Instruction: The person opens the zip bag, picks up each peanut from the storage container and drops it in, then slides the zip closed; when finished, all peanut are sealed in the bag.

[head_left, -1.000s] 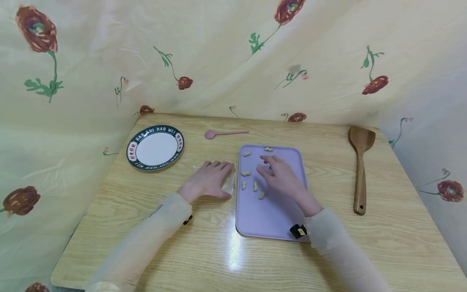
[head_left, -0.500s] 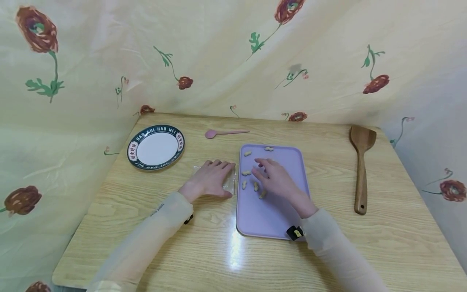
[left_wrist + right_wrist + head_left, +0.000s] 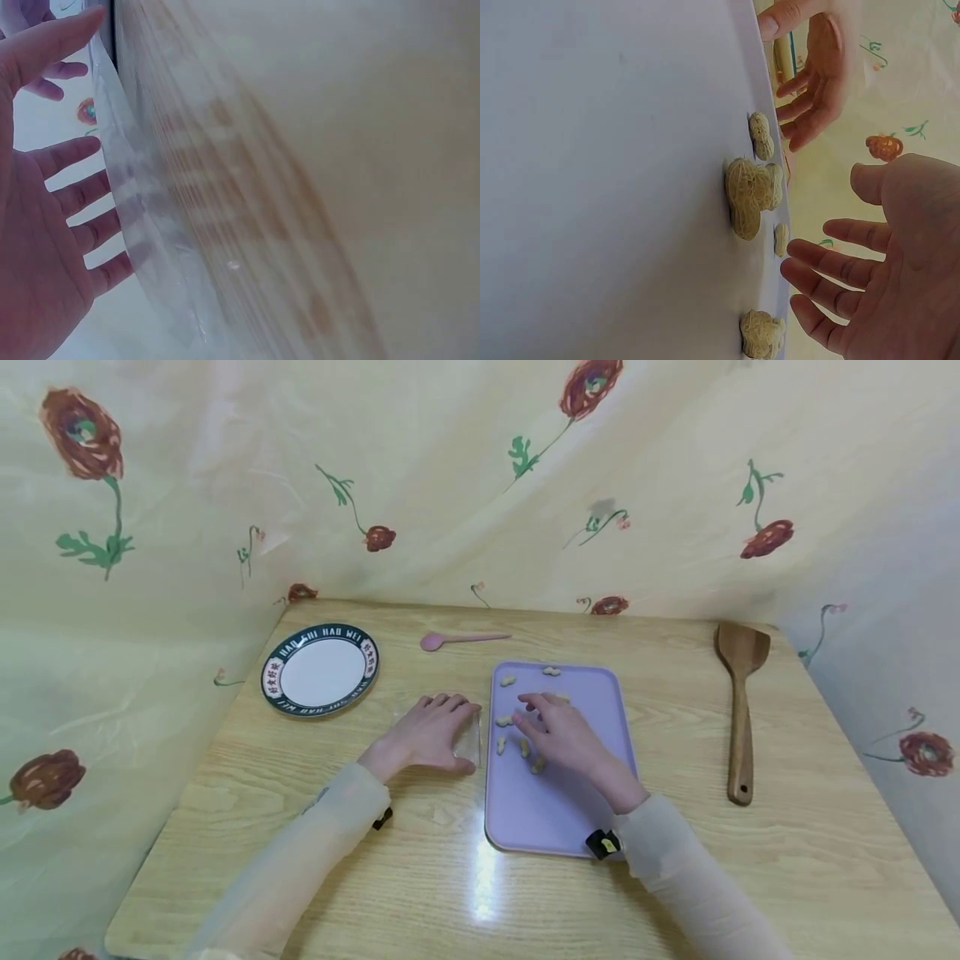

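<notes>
Head cam: left hand (image 3: 431, 735) has fingers spread over a clear plastic bag (image 3: 468, 739) on the desk (image 3: 420, 877), right hand (image 3: 564, 737) hovers above peanuts (image 3: 501, 745) on a purple tray (image 3: 540, 818). Left wrist: fingertips right by the bag, can't tell if touching. Right wrist: fingers relaxed and apart, near the peanuts.

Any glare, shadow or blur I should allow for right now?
Head: bright glare streak on the table at the tray's near-left corner; left wrist: table surface blurred, small glints on the clear plastic; right wrist: soft shadow across the tray, peanuts fairly sharp.
</notes>
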`<state>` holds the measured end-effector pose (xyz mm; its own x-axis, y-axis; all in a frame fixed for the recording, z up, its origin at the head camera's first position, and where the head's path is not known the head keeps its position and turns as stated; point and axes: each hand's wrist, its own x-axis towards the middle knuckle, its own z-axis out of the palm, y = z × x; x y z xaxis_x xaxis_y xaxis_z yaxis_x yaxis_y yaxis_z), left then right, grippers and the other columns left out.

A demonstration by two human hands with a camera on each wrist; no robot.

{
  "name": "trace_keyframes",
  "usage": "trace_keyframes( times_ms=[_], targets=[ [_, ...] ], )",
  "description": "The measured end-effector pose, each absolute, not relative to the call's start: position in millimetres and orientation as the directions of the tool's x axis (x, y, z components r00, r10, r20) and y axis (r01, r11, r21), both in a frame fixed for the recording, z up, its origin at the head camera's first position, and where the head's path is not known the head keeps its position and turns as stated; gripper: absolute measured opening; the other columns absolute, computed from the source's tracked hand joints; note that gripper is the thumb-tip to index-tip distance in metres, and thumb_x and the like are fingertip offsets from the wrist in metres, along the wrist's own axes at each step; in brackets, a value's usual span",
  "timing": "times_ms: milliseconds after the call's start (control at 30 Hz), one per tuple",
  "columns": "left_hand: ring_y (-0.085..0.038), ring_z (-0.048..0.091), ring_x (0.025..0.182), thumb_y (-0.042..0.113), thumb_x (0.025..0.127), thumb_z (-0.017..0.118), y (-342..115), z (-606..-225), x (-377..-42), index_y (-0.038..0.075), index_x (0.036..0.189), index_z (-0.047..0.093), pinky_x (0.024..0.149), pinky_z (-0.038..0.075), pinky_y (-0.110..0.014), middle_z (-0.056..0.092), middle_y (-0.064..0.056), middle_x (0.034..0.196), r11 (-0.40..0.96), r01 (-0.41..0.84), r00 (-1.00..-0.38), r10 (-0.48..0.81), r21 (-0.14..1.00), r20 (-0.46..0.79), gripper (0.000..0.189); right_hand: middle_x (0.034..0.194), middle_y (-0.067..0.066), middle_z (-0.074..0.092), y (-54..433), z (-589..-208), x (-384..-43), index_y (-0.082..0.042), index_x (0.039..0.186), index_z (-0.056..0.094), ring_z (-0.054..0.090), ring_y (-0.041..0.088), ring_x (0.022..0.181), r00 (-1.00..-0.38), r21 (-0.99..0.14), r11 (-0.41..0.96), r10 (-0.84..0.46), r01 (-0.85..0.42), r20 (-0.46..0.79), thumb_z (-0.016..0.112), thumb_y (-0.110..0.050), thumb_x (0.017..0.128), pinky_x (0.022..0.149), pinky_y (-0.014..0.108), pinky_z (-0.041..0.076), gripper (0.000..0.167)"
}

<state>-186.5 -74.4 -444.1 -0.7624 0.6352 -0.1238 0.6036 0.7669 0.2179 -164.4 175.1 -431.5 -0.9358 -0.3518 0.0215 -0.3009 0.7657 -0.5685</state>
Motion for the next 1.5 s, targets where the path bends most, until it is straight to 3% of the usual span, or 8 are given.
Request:
trace_keyframes(
  times_ms=[433,767,967,1167,1300,1500],
  targets=[
    [-0.03,0.042,0.135,0.06,0.076,0.078,-75.3,-435.8,-184.8,0.018,0.153,0.039,0.11,0.033,-0.056,0.041,-0.006,0.149,0.713,0.575,-0.772,0.635,0.401,-0.021,0.096,0.121,0.014,0.063,167.7,-423.5,-161.5,-0.001,0.137,0.056,0.06,0.03,0.105,-0.93,-0.612,0.732,-0.366,-0.301,0.02,0.055,-0.033,0.103,0.087,0.047,0.051,0.046],
    [-0.026,0.044,0.133,0.053,0.078,0.08,-70.2,-427.6,-183.9,0.014,0.151,0.041,0.109,0.034,-0.053,0.042,-0.006,0.146,0.632,0.602,-0.752,0.654,0.488,0.081,0.092,0.103,0.01,0.068,161.5,-416.1,-162.6,0.003,0.126,0.062,0.063,0.021,0.086,-0.918,-0.673,0.652,-0.382,-0.349,0.107,0.06,-0.025,0.101,0.073,0.037,0.053,0.038],
    [-0.024,0.039,0.137,0.056,0.079,0.078,-63.7,-425.9,-183.9,0.017,0.153,0.038,0.11,0.033,-0.051,0.039,-0.005,0.151,0.594,0.632,-0.737,0.66,0.499,0.147,0.092,0.095,0.016,0.068,166.6,-412.2,-166.3,0.003,0.116,0.067,0.062,0.026,0.081,-0.933,-0.814,0.527,-0.356,-0.243,0.049,0.057,-0.022,0.102,0.071,0.033,0.05,0.029],
    [-0.024,0.039,0.137,0.054,0.079,0.079,-57.7,-424.7,-184.0,0.018,0.153,0.037,0.109,0.035,-0.05,0.038,-0.005,0.151,0.572,0.654,-0.726,0.659,0.495,0.197,0.092,0.092,0.015,0.07,167.3,-412.0,-170.0,0.003,0.112,0.068,0.064,0.033,0.084,-0.941,-0.907,0.414,-0.33,-0.072,-0.076,0.058,-0.023,0.102,0.077,0.043,0.052,0.029],
    [-0.026,0.039,0.137,0.049,0.078,0.082,-54.3,-423.9,-183.9,0.017,0.153,0.038,0.108,0.035,-0.053,0.038,-0.007,0.151,0.561,0.655,-0.722,0.661,0.505,0.202,0.092,0.086,0.008,0.068,165.4,-415.4,-170.1,0.004,0.108,0.069,0.064,0.032,0.082,-0.945,-0.926,0.375,-0.315,-0.038,-0.089,0.06,-0.019,0.101,0.077,0.045,0.052,0.026],
    [-0.028,0.038,0.138,0.052,0.079,0.08,-52.0,-423.2,-184.8,0.015,0.153,0.038,0.108,0.034,-0.056,0.037,-0.007,0.152,0.576,0.663,-0.722,0.662,0.478,0.202,0.093,0.083,0.006,0.067,164.5,-421.0,-170.7,0.007,0.105,0.068,0.062,0.023,0.077,-0.951,-0.936,0.35,-0.301,-0.04,-0.071,0.061,-0.015,0.1,0.073,0.038,0.052,0.024]
  ],
)
